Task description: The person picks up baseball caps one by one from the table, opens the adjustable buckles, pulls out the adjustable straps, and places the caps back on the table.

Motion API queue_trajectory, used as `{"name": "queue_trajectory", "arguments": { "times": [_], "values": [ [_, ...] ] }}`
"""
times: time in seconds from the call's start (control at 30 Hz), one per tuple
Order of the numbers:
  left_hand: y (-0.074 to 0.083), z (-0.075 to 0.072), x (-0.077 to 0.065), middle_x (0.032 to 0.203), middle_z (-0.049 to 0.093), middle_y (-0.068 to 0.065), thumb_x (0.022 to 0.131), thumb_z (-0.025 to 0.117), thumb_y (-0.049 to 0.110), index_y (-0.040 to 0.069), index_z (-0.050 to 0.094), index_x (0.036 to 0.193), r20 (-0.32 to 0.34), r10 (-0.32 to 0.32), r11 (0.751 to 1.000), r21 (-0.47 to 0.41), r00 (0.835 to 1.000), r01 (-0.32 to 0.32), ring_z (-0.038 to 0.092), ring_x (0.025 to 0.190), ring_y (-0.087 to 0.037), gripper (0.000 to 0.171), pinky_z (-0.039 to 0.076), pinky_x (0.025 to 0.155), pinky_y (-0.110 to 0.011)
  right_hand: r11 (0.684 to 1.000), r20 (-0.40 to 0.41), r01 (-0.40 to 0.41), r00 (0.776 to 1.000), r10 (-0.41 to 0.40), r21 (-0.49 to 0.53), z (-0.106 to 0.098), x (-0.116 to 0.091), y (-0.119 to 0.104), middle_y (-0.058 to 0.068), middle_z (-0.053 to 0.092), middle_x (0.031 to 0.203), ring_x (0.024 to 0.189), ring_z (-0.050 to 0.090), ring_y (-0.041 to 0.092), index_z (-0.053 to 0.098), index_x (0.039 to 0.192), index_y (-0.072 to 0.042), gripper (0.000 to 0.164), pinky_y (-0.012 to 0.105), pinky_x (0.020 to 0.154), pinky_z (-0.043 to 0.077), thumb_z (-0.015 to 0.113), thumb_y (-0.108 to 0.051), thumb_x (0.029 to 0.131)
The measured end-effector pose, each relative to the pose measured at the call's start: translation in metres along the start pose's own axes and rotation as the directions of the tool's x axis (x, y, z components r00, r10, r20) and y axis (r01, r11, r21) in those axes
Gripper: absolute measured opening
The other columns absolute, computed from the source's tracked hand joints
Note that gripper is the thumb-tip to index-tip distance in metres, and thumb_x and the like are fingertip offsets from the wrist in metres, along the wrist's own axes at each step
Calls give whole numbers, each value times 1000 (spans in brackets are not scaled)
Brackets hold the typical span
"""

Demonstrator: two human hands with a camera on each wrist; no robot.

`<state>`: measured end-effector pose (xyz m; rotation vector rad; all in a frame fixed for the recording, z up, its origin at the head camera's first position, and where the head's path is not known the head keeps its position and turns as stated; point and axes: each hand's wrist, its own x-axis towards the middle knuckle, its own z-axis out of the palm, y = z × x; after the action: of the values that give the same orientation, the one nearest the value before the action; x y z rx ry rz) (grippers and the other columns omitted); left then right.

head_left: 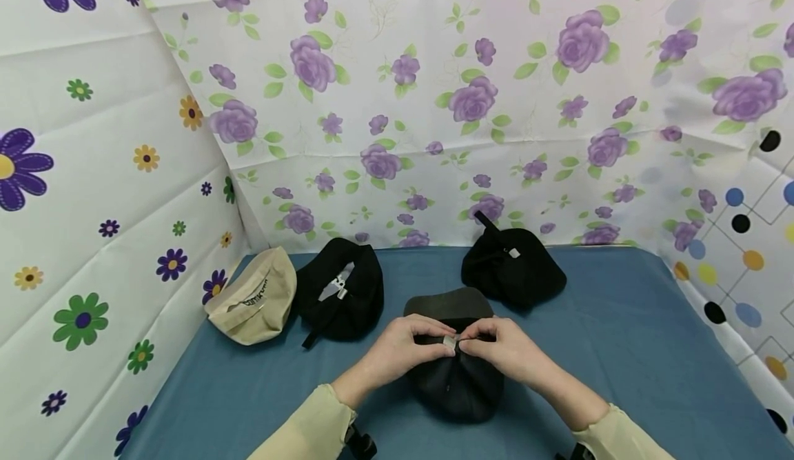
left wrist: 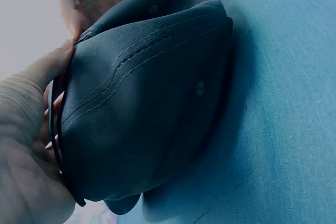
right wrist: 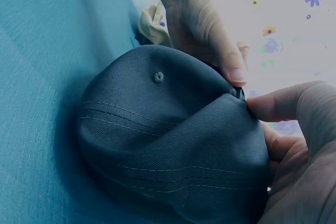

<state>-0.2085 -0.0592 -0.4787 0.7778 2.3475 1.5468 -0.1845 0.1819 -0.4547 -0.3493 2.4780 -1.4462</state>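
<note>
A dark grey baseball cap (head_left: 459, 394) lies on the blue cloth, its brim (head_left: 449, 305) pointing away from me. At the near rim of its opening, my left hand (head_left: 397, 350) and right hand (head_left: 511, 350) pinch the cap's back strap from either side, thumbs and fingertips close together around a small light-coloured buckle (head_left: 449, 341). In the left wrist view, the left thumb (left wrist: 50, 64) presses the rim beside stitched, sagging fabric. The right wrist view has the right thumb (right wrist: 273, 103) at the strap, facing the other hand's fingertips. Part of the strap is hidden behind the fingers.
Back left, a beige cap (head_left: 263, 305) with dark lettering inside lies against a black cap (head_left: 368, 301) whose strap sticks out. Another black cap (head_left: 524, 270) lies at the back right, strap raised. Flowered sheets (head_left: 384, 101) hang behind and beside the blue cloth (head_left: 248, 391).
</note>
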Motion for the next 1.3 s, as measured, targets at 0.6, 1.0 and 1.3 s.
{"name": "queue_trajectory", "arguments": {
  "times": [0.6,1.0,1.3],
  "values": [
    [2,-2,-1,124,67,16,91,80,34,30,76,113,38,92,995,44,995,-94,57,119,-7,23,44,106,-35,999,-30,-48,998,47,-8,3,-1,-4,3,63,111,101,56,20,75,97,-15,19,38,83,48,72,-34,96],
    [-3,0,0,121,66,16,94,77,37,32,71,109,27,202,969,140,979,-203,59,115,-5,17,46,103,-31,999,-34,-38,999,37,-26,5,0,-3,3,61,105,94,53,21,75,94,-15,16,38,78,45,72,-31,96],
    [-4,1,-1,125,64,13,96,75,37,31,69,109,28,197,973,120,980,-199,58,118,-6,15,45,104,-32,999,-25,-37,999,37,-20,4,1,-2,4,61,106,94,53,22,75,95,-16,16,38,77,44,70,-32,97]
  ]
}}
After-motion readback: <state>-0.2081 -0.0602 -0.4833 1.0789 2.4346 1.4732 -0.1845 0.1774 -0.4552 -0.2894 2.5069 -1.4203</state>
